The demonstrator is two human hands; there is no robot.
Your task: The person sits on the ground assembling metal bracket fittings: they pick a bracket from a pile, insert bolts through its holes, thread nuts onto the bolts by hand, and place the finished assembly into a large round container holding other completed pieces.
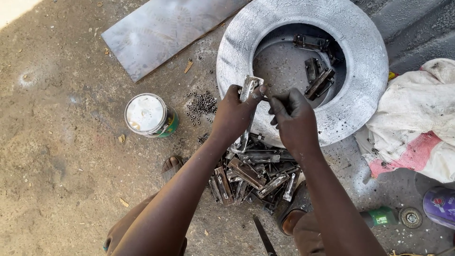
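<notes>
Your left hand grips a metal latch over the silver-painted tyre; your right hand pinches a small brush against it.

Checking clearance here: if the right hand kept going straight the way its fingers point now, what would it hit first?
The right hand points leftward at the silver-painted flat metal piece held in the left hand; it would probably meet that piece first, though depth is unclear.

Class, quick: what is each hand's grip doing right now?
Left hand: closed on a metal hinge piece.
Right hand: closed; what it pinches cannot be told.
</notes>
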